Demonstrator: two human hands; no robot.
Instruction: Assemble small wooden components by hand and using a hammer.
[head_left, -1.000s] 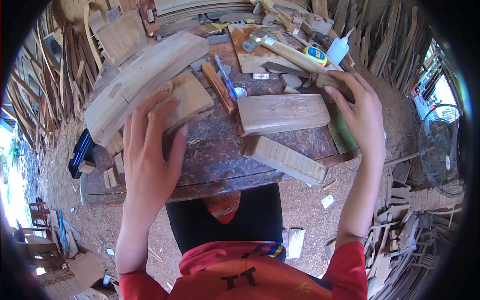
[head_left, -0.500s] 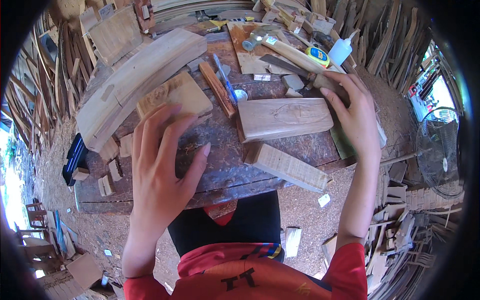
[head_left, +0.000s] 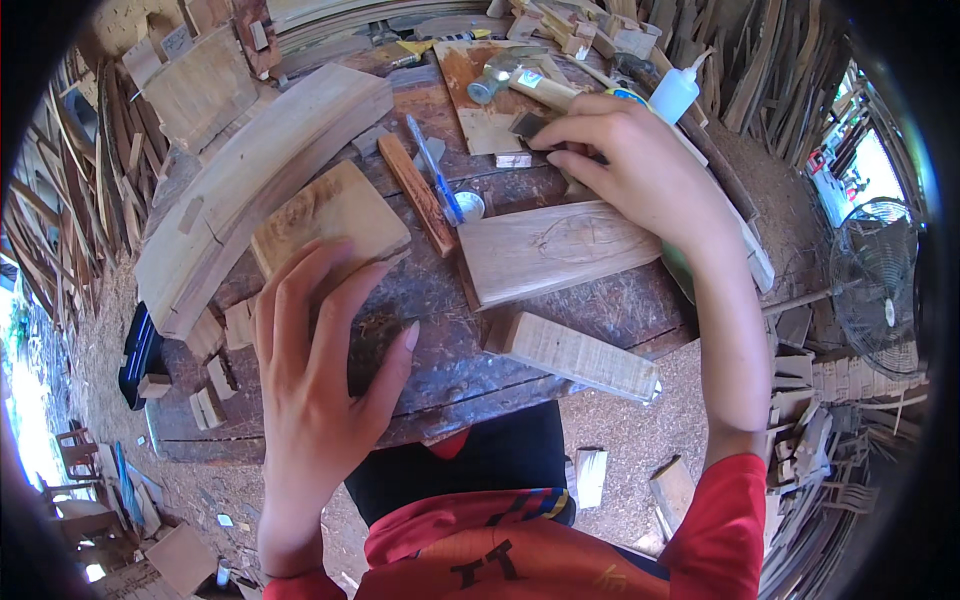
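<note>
My left hand (head_left: 325, 350) has its fingers spread, with the fingertips over the near edge of a square wood block (head_left: 330, 215); whether they press on it I cannot tell. At the far right of the workbench, my right hand (head_left: 630, 160) has its fingers closed around the dark blade of a chisel (head_left: 526, 124). Only the blade's end shows, and the hand covers the rest. Below that hand lies a wide wood block with pencilled curves (head_left: 545, 250). A narrower wood piece (head_left: 580, 355) rests at the bench's near edge.
A long curved beam (head_left: 260, 190) lies at left. Between the blocks are a reddish wood strip (head_left: 415, 195), a blue pen (head_left: 435, 170) and a small white cup (head_left: 469, 206). Behind stand a glass jar (head_left: 490, 85) and a white squeeze bottle (head_left: 677, 93). A fan (head_left: 885, 290) is at right.
My right hand has moved left and away from me, from the chisel's handle side to its blade, and its fingers have closed. My left hand stays at the square block. The view has shifted slightly.
</note>
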